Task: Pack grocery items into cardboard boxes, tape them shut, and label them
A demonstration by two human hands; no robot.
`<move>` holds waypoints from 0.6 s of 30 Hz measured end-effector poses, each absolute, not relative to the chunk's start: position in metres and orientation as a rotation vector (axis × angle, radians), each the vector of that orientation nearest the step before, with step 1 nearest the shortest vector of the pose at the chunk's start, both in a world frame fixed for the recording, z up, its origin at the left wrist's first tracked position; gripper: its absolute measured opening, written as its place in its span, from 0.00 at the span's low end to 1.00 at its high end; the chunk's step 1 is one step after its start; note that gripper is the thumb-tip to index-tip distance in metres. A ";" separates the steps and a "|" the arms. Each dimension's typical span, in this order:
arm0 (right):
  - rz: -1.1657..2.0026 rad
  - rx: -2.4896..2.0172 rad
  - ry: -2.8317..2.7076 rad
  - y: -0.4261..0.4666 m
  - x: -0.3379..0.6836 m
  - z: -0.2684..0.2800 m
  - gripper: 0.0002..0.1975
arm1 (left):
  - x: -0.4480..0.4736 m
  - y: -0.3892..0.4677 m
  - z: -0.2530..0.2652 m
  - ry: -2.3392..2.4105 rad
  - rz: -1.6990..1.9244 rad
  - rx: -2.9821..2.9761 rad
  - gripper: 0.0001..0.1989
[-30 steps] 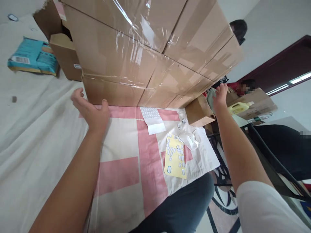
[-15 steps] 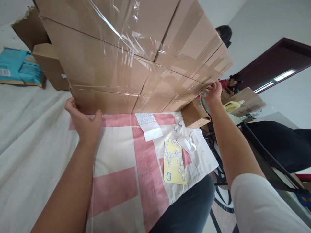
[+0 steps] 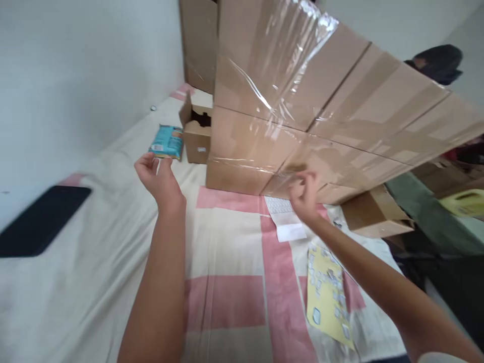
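Observation:
A large cardboard panel [image 3: 242, 136], a wall of boxes covered in shiny clear tape, stands tilted across the cloth. In front of its lower middle is my right hand [image 3: 304, 196], fingers bent and smeared by motion; contact with the panel cannot be made out. My left hand [image 3: 161, 179] is off the panel, fingers slightly curled and apart, with nothing seen in them. Just beyond its fingertips lies a blue packet [image 3: 167, 141] beside a small open carton [image 3: 197, 143]. A printed white sheet [image 3: 289, 229] pokes out by the panel's lower edge.
A yellow sticker sheet [image 3: 327, 297] lies on the pink-and-white cloth [image 3: 234, 302]. At left rests a dark flat device [image 3: 43, 219] by the wall. An open cardboard box [image 3: 374, 212] and a yellow bottle [image 3: 465, 201] are at right. Behind the panel shows a person's head [image 3: 438, 63].
Both hands have come off the panel's edges; my right hand has moved inward to its lower middle. The view has swung left, bringing the wall and dark device into sight.

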State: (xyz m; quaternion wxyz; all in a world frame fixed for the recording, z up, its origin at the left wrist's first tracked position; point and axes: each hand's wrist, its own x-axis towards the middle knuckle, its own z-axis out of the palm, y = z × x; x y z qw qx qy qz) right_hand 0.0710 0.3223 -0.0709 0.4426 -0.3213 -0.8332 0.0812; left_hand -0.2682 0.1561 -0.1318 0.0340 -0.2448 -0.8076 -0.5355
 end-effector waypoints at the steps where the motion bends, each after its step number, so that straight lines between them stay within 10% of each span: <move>1: 0.220 -0.613 -2.202 0.300 0.040 -0.084 0.15 | -0.288 0.151 -0.125 -2.467 -1.636 -0.663 0.27; 6: 0.205 0.050 -2.618 0.219 -0.123 -0.080 0.20 | -0.355 0.167 -0.126 -2.678 -1.318 -0.682 0.43; 12: 0.331 -0.968 -2.395 0.249 -0.294 -0.049 0.42 | -0.366 0.207 -0.166 -2.760 -1.072 -0.689 0.36; 18: 0.271 -0.934 -2.407 0.274 -0.324 -0.083 0.17 | -0.382 0.205 -0.164 -2.582 -1.525 -0.627 0.25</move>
